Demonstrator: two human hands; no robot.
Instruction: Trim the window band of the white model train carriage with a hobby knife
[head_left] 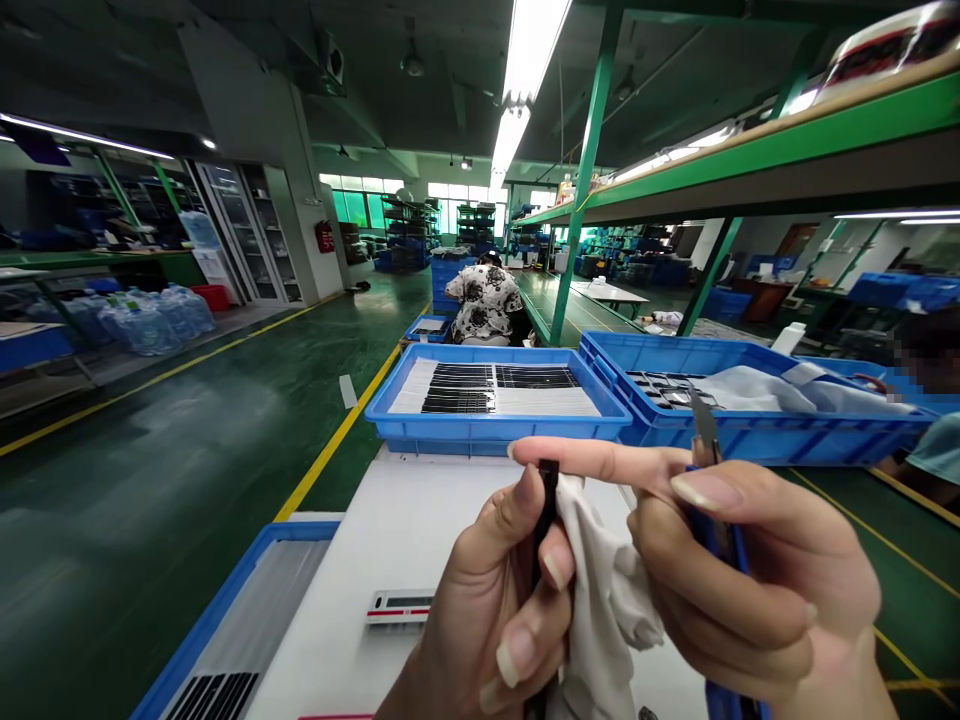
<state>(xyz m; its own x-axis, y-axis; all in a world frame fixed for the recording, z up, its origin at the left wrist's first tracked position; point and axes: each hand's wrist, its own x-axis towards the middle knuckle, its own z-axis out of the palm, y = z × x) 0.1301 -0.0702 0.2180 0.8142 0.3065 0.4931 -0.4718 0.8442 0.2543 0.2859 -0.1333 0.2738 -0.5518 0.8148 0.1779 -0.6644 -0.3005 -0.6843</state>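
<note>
My left hand [502, 590] is closed around a narrow black strip [549, 490], held upright with its top end above the thumb. My right hand [750, 570] grips a utility knife [724, 545] with a blue handle, its blade pointing up. The right index finger stretches left, its tip just past the top of the strip; I cannot tell whether it touches. A whitish cloth [600, 590] hangs between the two hands, and what holds it is partly hidden. Below lies the white tabletop [367, 540], with a small white case with a red stripe [399, 607] left of my left hand.
A blue tray [442, 435] with rows of black strips on white sheets stands beyond the table. Another blue bin [750, 432] holds pale cloth and dark pieces at right. A lower blue tray [195, 625] sits at left. One person [484, 303] sits ahead, another at far right.
</note>
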